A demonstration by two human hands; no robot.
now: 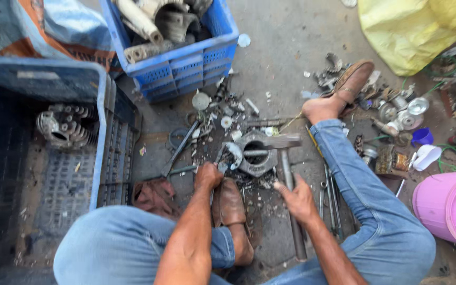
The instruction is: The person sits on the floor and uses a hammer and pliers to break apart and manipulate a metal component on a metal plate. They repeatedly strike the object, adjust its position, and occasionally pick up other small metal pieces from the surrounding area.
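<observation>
Left hand (208, 176) is closed around some thin metal tool, a punch or chisel maybe, hard to tell, with its tip set against the grey metal casting (257, 153) lying on the concrete floor (281, 58) between the legs. Right hand (297, 199) is wrapped around the handle of a hammer (287, 174), whose head rests right over the casting's round opening. A brown shoe (230, 211) sits just below the left hand. Loose bolts and scrap bits are scattered all around. Further out, a blue crate (186, 63) of metal parts, a dark crate (69, 158) on the left holding a finned engine part (62, 126), and a pink bucket (449, 206) at right.
</observation>
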